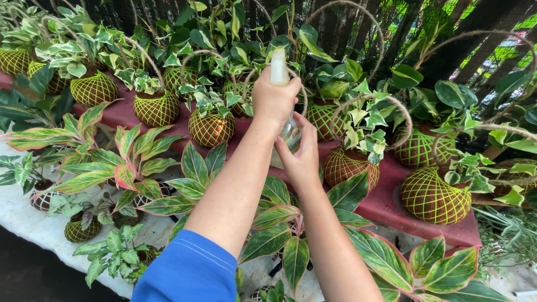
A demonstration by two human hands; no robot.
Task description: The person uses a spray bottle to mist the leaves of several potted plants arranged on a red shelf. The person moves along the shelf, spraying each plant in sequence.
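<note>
Seemingly upright, spray bottle (284, 106) nozzle points up.

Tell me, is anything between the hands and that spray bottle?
No. Both hands already grip the spray bottle: the left hand wraps its top, the right hand holds its body. Moss-ball plants sit beyond on the red shelf.
</note>
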